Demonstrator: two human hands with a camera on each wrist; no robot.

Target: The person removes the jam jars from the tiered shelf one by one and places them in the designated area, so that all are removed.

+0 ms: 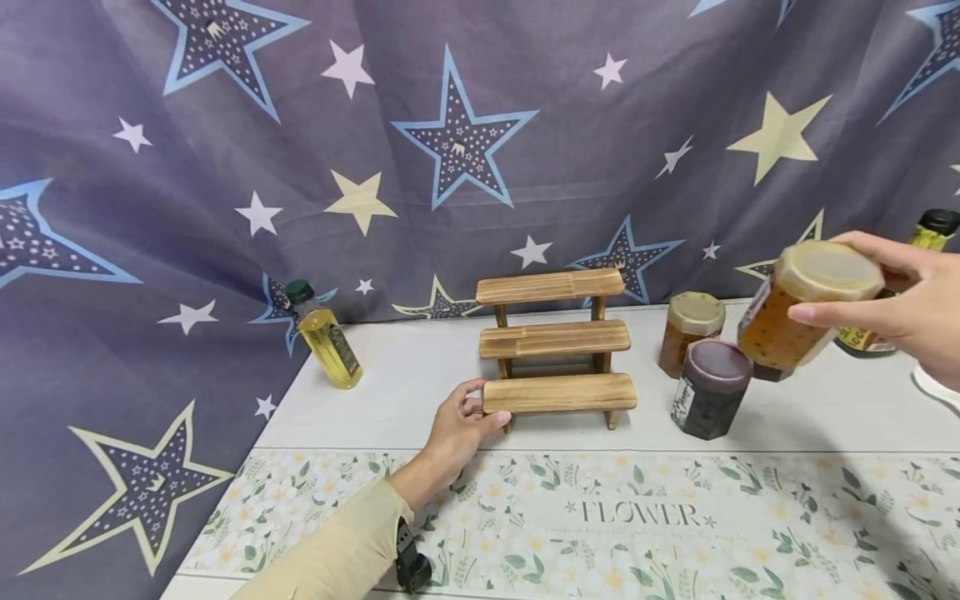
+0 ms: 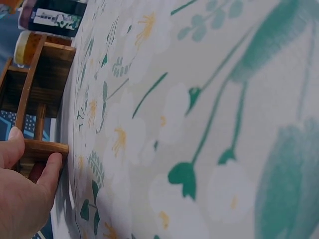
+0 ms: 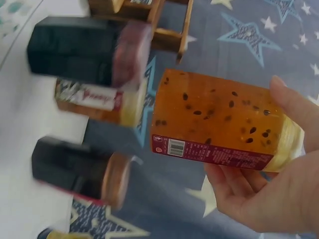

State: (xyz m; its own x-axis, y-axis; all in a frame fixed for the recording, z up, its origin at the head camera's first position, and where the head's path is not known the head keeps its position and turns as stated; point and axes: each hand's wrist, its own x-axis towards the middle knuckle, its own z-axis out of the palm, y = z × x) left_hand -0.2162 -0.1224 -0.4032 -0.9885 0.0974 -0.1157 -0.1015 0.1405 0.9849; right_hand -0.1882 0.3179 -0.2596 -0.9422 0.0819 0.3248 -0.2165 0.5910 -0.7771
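Note:
A small three-step wooden stand is on the white tabletop. My left hand grips the left end of its lowest step; the left wrist view shows thumb and fingers on either side of the wood. Over to the right, my right hand holds a faceted jar of orange jam with dark seeds, tilted and raised above the table. Its pale lid is near the fingers. Just left of it stand a dark purple jar and, behind, another orange jam jar.
A bottle of yellow oil with a green cap stands at the back left. At the far right is a dark-capped bottle, partly behind my hand. Another dark jar shows in the right wrist view. A star-patterned curtain hangs behind.

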